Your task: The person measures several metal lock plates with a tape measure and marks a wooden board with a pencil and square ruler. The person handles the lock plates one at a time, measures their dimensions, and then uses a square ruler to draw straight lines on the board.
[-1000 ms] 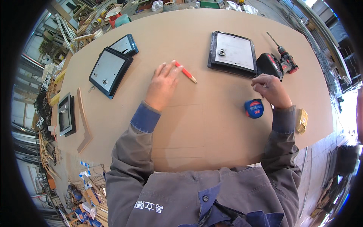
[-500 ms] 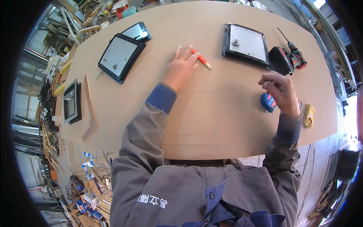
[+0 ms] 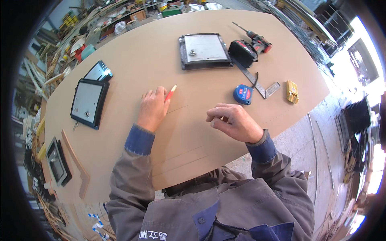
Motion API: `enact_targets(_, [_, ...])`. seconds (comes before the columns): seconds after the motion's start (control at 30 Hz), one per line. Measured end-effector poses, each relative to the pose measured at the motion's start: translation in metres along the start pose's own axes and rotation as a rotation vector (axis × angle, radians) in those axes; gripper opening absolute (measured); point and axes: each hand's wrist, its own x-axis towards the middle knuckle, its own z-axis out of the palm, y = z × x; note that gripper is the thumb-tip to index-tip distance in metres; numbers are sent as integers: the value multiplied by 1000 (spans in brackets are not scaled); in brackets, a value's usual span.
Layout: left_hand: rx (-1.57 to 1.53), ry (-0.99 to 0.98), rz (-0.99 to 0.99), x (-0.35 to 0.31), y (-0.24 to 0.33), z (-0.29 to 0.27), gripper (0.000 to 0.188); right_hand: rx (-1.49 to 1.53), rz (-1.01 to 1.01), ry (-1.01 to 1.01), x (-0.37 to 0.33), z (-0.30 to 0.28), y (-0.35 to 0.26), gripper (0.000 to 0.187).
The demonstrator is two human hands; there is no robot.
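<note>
Gripping red pencil (image 3: pixel 170 94) in left hand (image 3: pixel 152 108) over tabletop (image 3: pixel 134 60), no longer leaving it loose; likely readied for use. Holding right hand (image 3: pixel 237 120) loosely curled, seemingly empty, near blue tape measure (image 3: pixel 243 94).

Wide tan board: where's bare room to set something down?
Free: far middle, between two overlapping black-framed panels and one silver-faced, black-framed panel; also the gap between left hand, holding a red pencil, and right hand. Crowded: right side, where the black-and-red drill, L-shaped metal square and blue tape measure cluster.
</note>
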Motion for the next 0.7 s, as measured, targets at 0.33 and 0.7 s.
enact_targets(0.33, [-898, -139, -7, -26, 134, -40, 19, 534, 328, 147, -33, 9, -13, 26])
enact_targets(0.7, [-815, -251, 48, 3, 222, -18, 26, 631, 199, 326, -67, -78, 32, 32])
